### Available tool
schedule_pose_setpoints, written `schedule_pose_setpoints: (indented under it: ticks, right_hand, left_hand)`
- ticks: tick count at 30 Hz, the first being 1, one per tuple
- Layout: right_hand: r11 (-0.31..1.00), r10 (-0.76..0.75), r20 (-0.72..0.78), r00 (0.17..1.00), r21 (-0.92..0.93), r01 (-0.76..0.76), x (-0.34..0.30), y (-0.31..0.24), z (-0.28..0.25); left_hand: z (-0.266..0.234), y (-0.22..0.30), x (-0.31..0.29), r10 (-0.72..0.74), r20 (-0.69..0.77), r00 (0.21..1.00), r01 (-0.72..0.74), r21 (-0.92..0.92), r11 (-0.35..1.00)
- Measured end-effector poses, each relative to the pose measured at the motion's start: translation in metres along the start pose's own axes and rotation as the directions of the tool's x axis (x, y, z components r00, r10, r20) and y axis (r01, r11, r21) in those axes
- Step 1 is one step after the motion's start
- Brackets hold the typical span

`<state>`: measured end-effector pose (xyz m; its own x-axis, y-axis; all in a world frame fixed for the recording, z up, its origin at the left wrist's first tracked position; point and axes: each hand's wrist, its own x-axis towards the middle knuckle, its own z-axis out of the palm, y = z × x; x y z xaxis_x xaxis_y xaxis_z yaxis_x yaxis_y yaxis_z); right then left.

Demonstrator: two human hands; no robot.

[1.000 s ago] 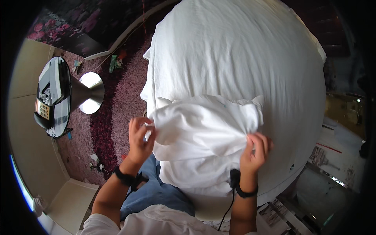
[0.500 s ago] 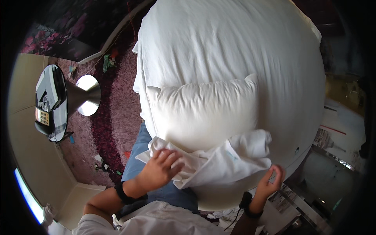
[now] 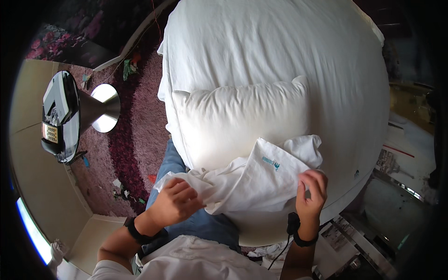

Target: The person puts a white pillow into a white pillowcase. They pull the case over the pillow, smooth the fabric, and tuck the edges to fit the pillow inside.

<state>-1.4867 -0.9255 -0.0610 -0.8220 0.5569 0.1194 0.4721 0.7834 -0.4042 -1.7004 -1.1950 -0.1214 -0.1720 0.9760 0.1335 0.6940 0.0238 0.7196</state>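
Observation:
A plump white pillow [image 3: 242, 116] lies on the bed, its long side across in front of me. Over its near edge, crumpled and partly folded, is a white pillowcase [image 3: 249, 179] with a small teal print. My left hand [image 3: 175, 201], fingers curled, is closed on the pillowcase's left end. At its right edge, below the folded corner, my right hand [image 3: 311, 191] pinches the cloth between thumb and fingers. Both wrists wear black bands. The pillow's near side is hidden under the cloth.
The bed's white sheet [image 3: 261, 46] spreads beyond the pillow. At left, an oval glass-topped table [image 3: 72, 135] carries a telephone [image 3: 51, 135]. Litter lies scattered on the purple carpet [image 3: 149, 102]. A black cable [image 3: 281, 252] hangs by my right wrist.
The pillowcase has been spread flatter, its teal print now showing. My right hand has moved up and slightly left onto its edge; my left hand has shifted left and down.

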Motion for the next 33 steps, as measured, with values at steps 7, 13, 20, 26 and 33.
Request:
schedule_pose_setpoints:
  ticks: [7, 13, 20, 26, 33]
  right_hand:
    - [0.99, 0.028, 0.006, 1.0, -0.137, -0.027, -0.018, 0.014, 0.009]
    - [0.958, 0.132, 0.024, 0.991, 0.255, -0.134, -0.067, 0.036, -0.045]
    - [0.93, 0.335, -0.004, 0.942, -0.16, -0.331, -0.116, 0.07, -0.061]
    - [0.998, -0.056, 0.063, 0.996, 0.028, 0.054, -0.024, -0.005, -0.006]
    - [0.978, -0.195, 0.17, 0.966, -0.046, 0.205, -0.01, -0.012, 0.014]
  left_hand:
    - [0.033, 0.002, 0.002, -0.091, 0.122, 0.988, 0.101, -0.081, 0.992]
    - [0.045, 0.008, 0.007, -0.253, 0.122, 0.96, 0.259, -0.042, 0.965]
    - [0.047, 0.009, 0.005, -0.11, 0.186, 0.976, 0.133, -0.118, 0.984]
    - [0.07, 0.019, 0.044, -0.312, 0.043, 0.949, 0.315, -0.137, 0.939]
    - [0.059, 0.031, 0.032, -0.016, 0.04, 0.999, 0.021, -0.122, 0.992]
